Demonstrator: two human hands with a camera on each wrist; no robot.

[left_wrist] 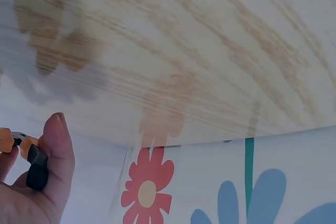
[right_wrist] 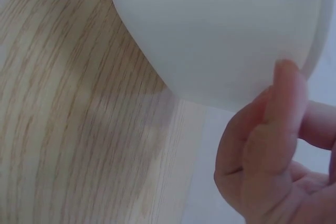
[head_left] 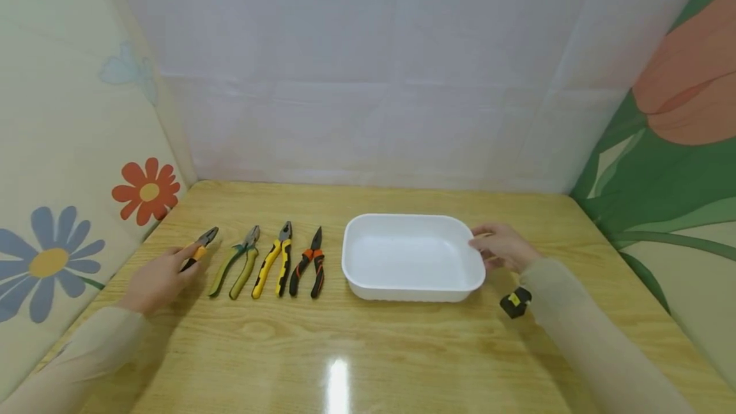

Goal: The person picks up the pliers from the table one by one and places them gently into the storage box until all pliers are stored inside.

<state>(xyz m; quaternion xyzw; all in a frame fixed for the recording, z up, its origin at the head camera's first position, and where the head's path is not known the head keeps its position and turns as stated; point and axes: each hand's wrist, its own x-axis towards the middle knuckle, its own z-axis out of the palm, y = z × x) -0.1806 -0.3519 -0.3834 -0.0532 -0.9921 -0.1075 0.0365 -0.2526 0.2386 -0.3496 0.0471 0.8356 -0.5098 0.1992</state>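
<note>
My left hand [head_left: 163, 280] holds a pair of pliers [head_left: 200, 252] with orange and black handles at the left end of a row, dark jaws pointing away. In the left wrist view, those handles [left_wrist: 35, 161] lie between the thumb and fingers. At the right end of a white rectangular basin [head_left: 414, 254], my right hand [head_left: 501, 248] pinches the rim. The right wrist view shows fingers [right_wrist: 286, 93] against the basin's wall [right_wrist: 210, 35]. Nothing is inside the basin.
Beside the left hand lie green-handled pliers [head_left: 244, 264], yellow and black pliers [head_left: 269, 267], and orange and black long-nose pliers [head_left: 317, 245]. A small black and yellow tape measure [head_left: 515, 303] sits by the right forearm. Patterned cloths and a white sheet [head_left: 368, 114] border the wooden table [head_left: 259, 356].
</note>
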